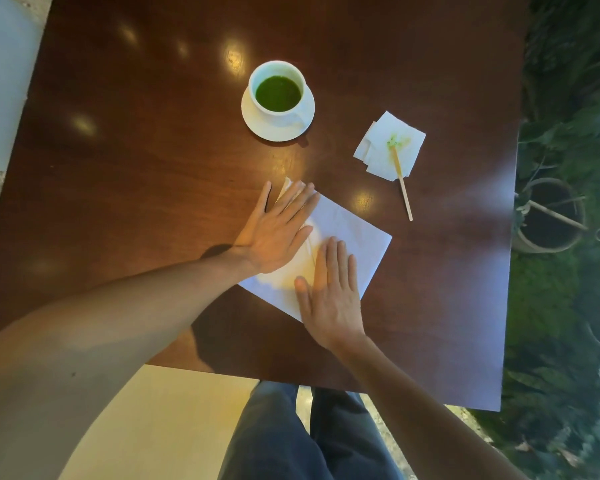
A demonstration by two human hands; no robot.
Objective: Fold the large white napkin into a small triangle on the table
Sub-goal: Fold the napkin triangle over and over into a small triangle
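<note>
The large white napkin [354, 233] lies flat on the dark wooden table [153, 168], a roughly square sheet turned like a diamond, with a crease running down its middle. My left hand [274, 230] presses flat on its left part, fingers straight and pointing up and right; a bit of folded edge shows beyond the fingertips. My right hand [329, 292] rests flat on the lower part of the napkin, fingers straight and together, next to the crease. Both palms hide part of the sheet.
A white cup of green drink [278, 90] stands on a saucer [257, 119] behind the napkin. To the right lies a small stained napkin [378, 150] with a wooden stir stick [404, 192] across it. Plants and a pot [551, 216] lie beyond the table's right edge.
</note>
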